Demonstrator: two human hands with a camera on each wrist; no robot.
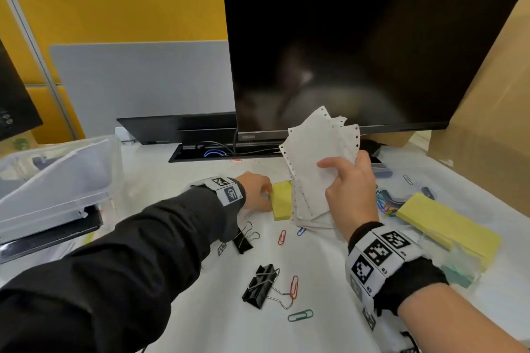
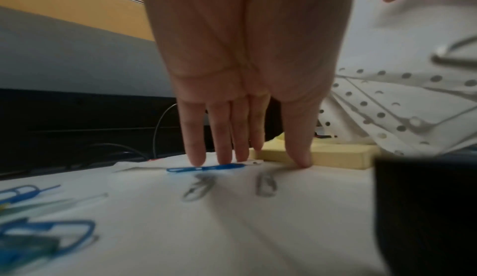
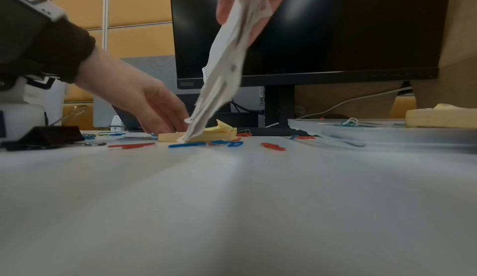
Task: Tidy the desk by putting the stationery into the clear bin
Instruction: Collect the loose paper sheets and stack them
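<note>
A small yellow sticky-note pad (image 1: 282, 200) lies mid-desk. My left hand (image 1: 265, 195) reaches down at its left end with straight fingers; in the left wrist view the thumb (image 2: 302, 161) touches the desk in front of the pad (image 2: 335, 156) and the index finger sits at its far side. My right hand (image 1: 344, 178) grips a stack of white perforated papers (image 1: 315, 146), tilted up, their lower edge resting by the pad (image 3: 211, 134). The clear bin (image 1: 51, 189) stands at the far left.
A black monitor (image 1: 358, 51) stands behind and a cardboard box (image 1: 493, 123) at the right. A bigger yellow pad (image 1: 447, 223) lies at the right. Black binder clips (image 1: 259, 285) and several coloured paper clips (image 1: 300, 315) are scattered on the near desk.
</note>
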